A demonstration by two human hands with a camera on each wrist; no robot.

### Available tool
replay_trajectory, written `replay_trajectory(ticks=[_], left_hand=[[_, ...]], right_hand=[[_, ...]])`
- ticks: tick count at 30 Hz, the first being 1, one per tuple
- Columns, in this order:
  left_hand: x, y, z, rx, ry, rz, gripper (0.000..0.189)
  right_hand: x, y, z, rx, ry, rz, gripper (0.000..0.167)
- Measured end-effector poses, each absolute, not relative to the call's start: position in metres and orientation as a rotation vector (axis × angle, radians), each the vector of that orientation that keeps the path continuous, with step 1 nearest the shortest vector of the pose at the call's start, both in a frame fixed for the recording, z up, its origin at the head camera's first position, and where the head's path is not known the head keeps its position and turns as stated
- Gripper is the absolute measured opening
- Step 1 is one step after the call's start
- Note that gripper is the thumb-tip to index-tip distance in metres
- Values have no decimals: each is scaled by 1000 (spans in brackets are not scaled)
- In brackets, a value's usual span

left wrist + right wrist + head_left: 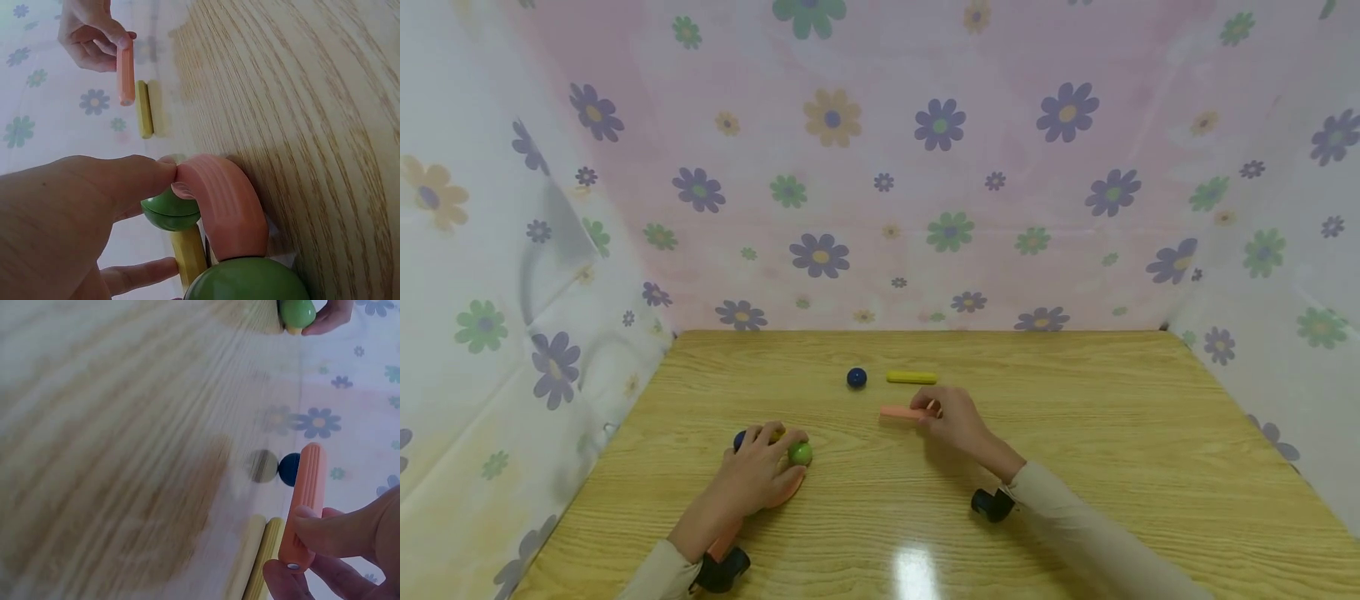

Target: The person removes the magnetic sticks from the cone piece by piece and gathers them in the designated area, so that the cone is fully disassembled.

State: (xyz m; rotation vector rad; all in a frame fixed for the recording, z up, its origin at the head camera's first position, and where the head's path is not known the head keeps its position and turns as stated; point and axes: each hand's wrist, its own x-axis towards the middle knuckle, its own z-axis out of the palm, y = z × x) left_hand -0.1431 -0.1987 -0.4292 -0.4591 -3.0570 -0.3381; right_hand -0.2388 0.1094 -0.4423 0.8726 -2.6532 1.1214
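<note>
In the head view my right hand [957,423] holds a straight pink magnetic rod [897,412] above the table. Thumb and fingertips pinch it near one end, where the right wrist view shows a small metal tip on the ribbed rod [308,481]. My left hand [748,477] lies over a structure of balls and rods at the left, its thumb and fingers around it. The left wrist view shows the thumb at a curved pink rod [222,200], between a green ball [172,211] and a nearer green ball [250,281]. A yellow rod [189,253] is behind; the hand covers much of the structure.
Beyond my right hand, a loose yellow rod [912,377] lies on the wooden table [1075,400] beside a dark blue ball [857,378]. Another blue ball [740,439] shows past my left fingers. Flower-patterned sheets [880,225] hang around the table.
</note>
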Motion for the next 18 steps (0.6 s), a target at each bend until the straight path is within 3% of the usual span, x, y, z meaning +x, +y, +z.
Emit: replay_trajectory(ticks=[18], left_hand=[[-144,-200,-430,-443,-3101,-360,38]], right_hand=[[-278,109,-450,866,-2756,1079,18]])
